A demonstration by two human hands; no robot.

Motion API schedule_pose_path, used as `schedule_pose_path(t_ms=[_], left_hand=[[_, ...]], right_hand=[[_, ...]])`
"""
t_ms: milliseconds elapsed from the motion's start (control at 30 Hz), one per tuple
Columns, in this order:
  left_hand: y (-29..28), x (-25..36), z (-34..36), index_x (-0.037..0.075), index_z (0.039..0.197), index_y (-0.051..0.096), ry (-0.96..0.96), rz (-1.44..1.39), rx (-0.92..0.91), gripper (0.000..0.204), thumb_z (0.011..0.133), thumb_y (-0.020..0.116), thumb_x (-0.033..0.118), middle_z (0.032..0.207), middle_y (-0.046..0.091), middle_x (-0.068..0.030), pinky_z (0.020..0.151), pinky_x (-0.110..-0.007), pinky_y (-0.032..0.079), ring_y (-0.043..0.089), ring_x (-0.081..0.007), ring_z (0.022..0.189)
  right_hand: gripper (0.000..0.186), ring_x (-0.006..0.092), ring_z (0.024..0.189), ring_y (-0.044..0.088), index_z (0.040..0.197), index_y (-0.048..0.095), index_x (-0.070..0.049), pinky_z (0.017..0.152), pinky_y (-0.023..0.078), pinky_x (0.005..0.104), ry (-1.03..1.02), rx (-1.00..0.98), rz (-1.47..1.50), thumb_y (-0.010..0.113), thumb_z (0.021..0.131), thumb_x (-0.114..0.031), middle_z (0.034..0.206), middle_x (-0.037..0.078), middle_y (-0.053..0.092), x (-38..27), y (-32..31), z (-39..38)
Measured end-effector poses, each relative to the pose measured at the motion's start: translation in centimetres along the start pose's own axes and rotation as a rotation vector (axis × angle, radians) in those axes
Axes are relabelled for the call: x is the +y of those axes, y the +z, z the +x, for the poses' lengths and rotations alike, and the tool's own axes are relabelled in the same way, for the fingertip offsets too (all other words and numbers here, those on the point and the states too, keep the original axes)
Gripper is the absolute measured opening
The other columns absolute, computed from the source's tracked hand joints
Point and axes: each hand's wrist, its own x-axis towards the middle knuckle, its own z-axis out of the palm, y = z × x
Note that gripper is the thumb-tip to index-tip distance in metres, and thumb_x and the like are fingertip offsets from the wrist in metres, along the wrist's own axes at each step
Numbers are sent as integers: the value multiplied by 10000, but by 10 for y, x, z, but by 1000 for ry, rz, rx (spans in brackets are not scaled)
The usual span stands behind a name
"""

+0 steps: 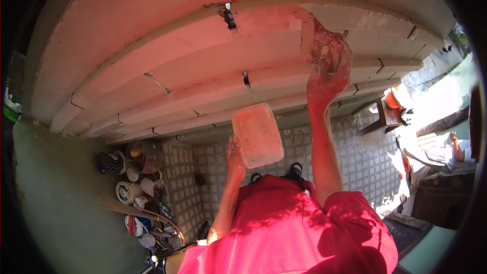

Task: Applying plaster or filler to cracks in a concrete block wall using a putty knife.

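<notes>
My left hand (235, 153) grips the side of a rectangular plastic tub (258, 134), held at about waist height. The tub looks whitish, with smears inside. Raised to the right, my right hand (331, 66) is closed round a putty knife (307, 35), its blade against the stepped wall moulding (271, 18). Pale, patchy residue coats the fingers of that hand. Most of the knife's handle is hidden in my grip. Dark gaps and cracks break the moulding, among them one with a black strip (230, 19) left of the knife.
Buckets and cans (129, 192) crowd the left wall beside a broom (122, 209). Tiles cover the floor (218, 165) under my feet. A wooden bench (388, 114) with an orange container (392, 99) stands at right. Another person (446, 155) is at the far right.
</notes>
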Motion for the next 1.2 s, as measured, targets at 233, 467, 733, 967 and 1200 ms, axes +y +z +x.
schedule_pose_path(t_ms=[233,467,733,967,1200], left_hand=[[-21,14,2,-10,1423,320,-167,6,82,537,1000,449,294,1419,417,-115,1057,-347,367,436,-211,1275],[-23,19,7,-3,1420,329,-179,4,112,525,1000,440,292,1420,420,-103,1059,-351,362,431,-215,1282],[-3,52,-3,-43,1442,260,-183,73,122,569,1008,426,284,1472,343,-143,1102,-333,291,358,-214,1332],[-36,31,2,-11,1399,357,-147,26,149,522,992,455,301,1381,455,-106,1041,-365,380,465,-216,1241],[-53,28,6,4,1397,367,-108,31,206,494,994,444,279,1382,458,-103,1040,-369,386,470,-225,1243]], right_hand=[[450,305,1037,630,1249,551,31,834,507,316,-144,-99,117,491,810,109,1226,199,601,8,47,-46],[645,383,1278,450,1310,509,15,1073,334,487,-130,-268,236,427,699,205,1328,215,517,-23,74,-78],[507,218,1078,624,1240,558,64,823,520,308,-17,34,181,416,763,165,1264,172,595,-16,29,-45],[641,346,1211,533,1283,541,13,985,447,414,-116,-162,164,390,692,209,1288,199,558,3,64,-48],[648,320,1206,546,1268,562,6,965,451,356,-174,-148,302,392,676,207,1251,196,584,-19,50,-62]])
